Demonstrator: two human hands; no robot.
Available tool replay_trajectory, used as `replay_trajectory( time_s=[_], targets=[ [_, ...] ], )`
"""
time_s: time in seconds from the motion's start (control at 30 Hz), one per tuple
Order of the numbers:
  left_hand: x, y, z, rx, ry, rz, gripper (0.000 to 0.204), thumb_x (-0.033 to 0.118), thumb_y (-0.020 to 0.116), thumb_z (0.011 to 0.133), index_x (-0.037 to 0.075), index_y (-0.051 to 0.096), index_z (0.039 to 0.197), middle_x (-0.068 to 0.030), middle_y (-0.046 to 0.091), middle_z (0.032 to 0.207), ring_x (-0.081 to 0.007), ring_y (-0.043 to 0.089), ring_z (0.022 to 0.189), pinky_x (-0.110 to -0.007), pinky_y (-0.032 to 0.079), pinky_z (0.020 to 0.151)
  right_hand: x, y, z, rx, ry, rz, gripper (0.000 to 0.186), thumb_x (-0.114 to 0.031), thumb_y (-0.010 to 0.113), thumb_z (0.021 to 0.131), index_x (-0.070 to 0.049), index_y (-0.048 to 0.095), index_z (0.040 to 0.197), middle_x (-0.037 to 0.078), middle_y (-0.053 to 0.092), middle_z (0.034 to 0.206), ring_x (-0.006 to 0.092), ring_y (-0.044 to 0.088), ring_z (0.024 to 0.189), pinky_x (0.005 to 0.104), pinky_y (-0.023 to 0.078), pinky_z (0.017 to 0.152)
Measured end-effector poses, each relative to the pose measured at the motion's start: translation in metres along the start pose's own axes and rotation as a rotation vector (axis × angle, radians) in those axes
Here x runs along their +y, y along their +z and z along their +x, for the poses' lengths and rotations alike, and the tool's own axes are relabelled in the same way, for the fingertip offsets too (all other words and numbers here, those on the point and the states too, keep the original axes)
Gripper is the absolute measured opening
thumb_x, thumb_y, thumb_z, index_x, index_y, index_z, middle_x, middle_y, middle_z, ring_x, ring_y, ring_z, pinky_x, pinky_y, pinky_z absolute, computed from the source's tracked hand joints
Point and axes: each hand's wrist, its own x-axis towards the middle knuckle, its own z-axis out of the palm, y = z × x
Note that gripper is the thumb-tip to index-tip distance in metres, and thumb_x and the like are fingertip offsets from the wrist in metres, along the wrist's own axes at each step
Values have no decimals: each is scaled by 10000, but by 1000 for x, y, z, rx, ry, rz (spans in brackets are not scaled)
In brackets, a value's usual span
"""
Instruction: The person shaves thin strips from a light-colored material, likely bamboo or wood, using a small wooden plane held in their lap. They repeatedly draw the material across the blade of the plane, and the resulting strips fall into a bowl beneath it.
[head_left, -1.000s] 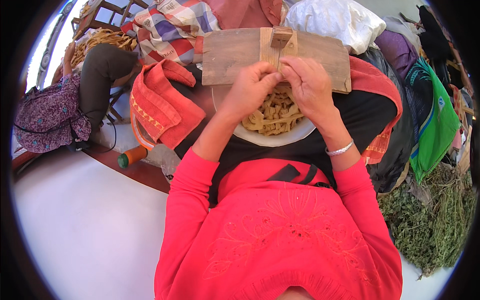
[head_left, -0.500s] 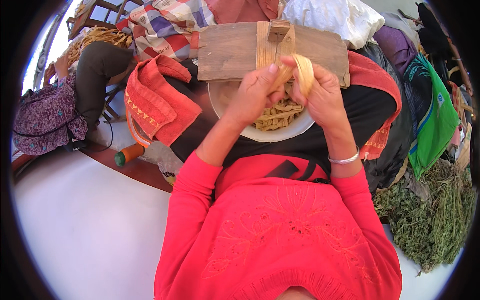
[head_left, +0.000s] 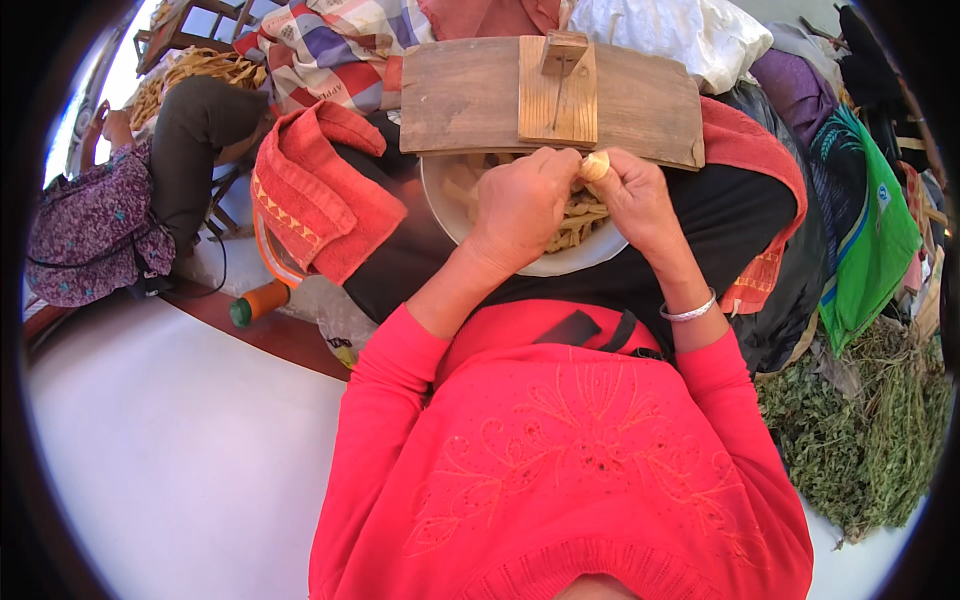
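Note:
Both my hands are together over a white bowl [head_left: 560, 266] in my lap. A folded pale-yellow strip [head_left: 595, 166], perhaps a dried vegetable, shows as a small rounded end between them. My right hand [head_left: 640, 200] pinches that end between thumb and fingers. My left hand [head_left: 522, 200] is closed right beside it, back upward, its fingertips hidden, apparently on the same strip. Tan strips [head_left: 575, 228] fill part of the bowl below. Just beyond my hands, a wooden board [head_left: 455, 98] with an upright block [head_left: 563, 52] fixed to it lies across the bowl's far side.
A red towel [head_left: 318, 185] drapes to the left of the bowl. Another person's purple patterned sleeve [head_left: 95, 235] shows at far left, near an orange bottle-like roll [head_left: 262, 302]. Dried green plants [head_left: 860, 430] and a green bag [head_left: 880, 230] lie at right.
The strip was looped and stretched up between my hands; now only a compact end shows. My left hand has turned back-up and moved right, closer to my right hand.

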Motion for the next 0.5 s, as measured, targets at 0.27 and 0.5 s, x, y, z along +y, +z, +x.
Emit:
replay_trajectory(
  time_s=[0.27, 0.5],
  targets=[
    [1, 19, -13, 137, 8, -417, 307, 99, 627, 800, 20, 587, 1094, -115, 624, 926, -333, 621, 831, -381, 502, 680, 16, 1, -13, -333, 458, 1050, 205, -183, 576, 936, -27, 658, 1041, 50, 599, 1171, 157, 568, 1051, 305, 468, 868],
    [10, 15, 5, 19, -212, -379, 190, 127, 571, 889, -18, 582, 1011, -114, 624, 890, -247, 606, 743, -305, 480, 681, 5, 16, -14, 185, -188, -60, 130, 53, 589, 802, 57, 658, 913, 114, 551, 1206, 208, 574, 965, 293, 457, 846]
  ],
)
